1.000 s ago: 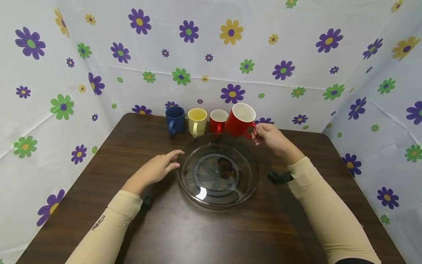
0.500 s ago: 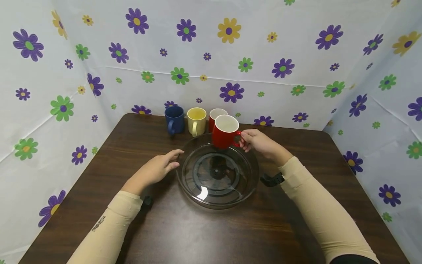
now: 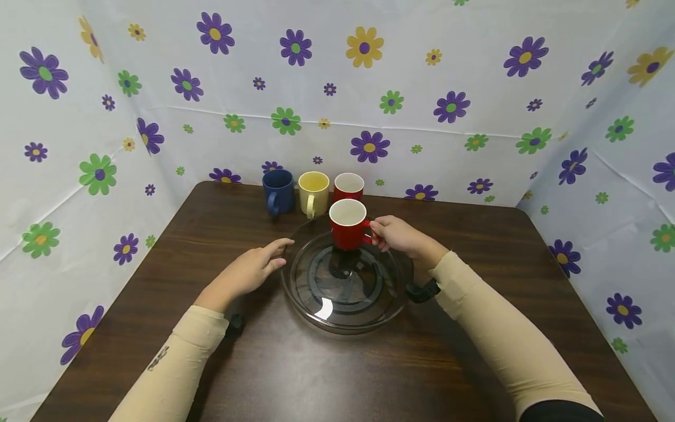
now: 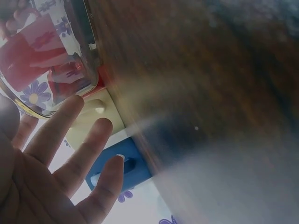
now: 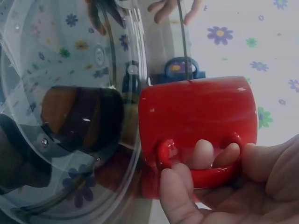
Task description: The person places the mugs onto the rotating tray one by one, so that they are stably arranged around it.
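My right hand pinches the handle of a red mug with a white inside. The mug is upright over the back part of a large round see-through tray; whether its base touches the tray I cannot tell. In the right wrist view, fingers and thumb curl through and around the handle of the red mug. My left hand is beside the tray's left rim, fingers loosely extended and holding nothing. The left wrist view has the left hand with its fingers spread near the rim.
Behind the tray stand a blue mug, a yellow mug and a second red mug, partly hidden by the held one. All are on a dark wooden table. Flower-printed cloth encloses the back and sides.
My right hand has carried the red mug left and toward me, down over the tray, and the mug has gone from tilted to upright. My left hand has stayed at the tray's left side.
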Demonstrator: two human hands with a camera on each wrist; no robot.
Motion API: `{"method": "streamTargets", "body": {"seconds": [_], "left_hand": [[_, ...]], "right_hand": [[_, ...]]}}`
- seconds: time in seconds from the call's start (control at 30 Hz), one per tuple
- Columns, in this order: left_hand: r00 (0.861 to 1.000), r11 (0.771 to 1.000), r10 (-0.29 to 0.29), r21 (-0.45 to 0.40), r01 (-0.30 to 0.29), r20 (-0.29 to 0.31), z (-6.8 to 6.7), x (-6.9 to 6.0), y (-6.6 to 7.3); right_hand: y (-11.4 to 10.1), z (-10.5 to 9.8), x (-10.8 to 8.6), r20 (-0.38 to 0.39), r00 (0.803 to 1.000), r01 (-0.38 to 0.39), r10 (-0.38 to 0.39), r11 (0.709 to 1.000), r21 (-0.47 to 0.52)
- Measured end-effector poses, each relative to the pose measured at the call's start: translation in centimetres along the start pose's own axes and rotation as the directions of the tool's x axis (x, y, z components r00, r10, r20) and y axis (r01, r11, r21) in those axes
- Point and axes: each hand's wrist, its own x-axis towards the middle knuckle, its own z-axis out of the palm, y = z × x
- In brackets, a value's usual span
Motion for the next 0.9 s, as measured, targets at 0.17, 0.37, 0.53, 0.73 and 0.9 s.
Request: {"method": "streamTargets", "body": {"seconds": [0.17, 0.37, 0.53, 0.73, 0.9], "left_hand": [[1.0, 1.0, -0.013, -0.004, 0.013, 0.009, 0.0, -0.2, 0.1], [0.999, 0.999, -0.026, -0.032, 0.027, 0.029, -0.1, -0.5, 0.2], [0.999, 0.998, -0.037, -0.051, 0.039, 0.037, -0.2, -0.4, 0.5], [0.997, 0.996, -0.05, -0.075, 0.054, 0.053, -0.3, -0.5, 0.5], [0.996, 0.994, -0.059, -0.09, 0.065, 0.068, -0.3, -0.4, 0.4]], "right_hand": [[-0.3, 0.5, 0.5, 0.015, 0.999, -0.048, 0.049, 0.998, -0.034], [0.3, 0.5, 1.0, 0.035, 0.996, -0.084, 0.085, 0.996, -0.034], [0.6, 0.1, 1.0, 0.034, 0.995, -0.099, 0.099, 0.995, -0.01], [0.2, -0.2, 0.9, -0.042, 0.996, -0.08, 0.074, 0.984, -0.157], [0.1, -0.6, 0.9, -0.055, 0.998, -0.057, 0.043, 0.959, -0.277]]}}
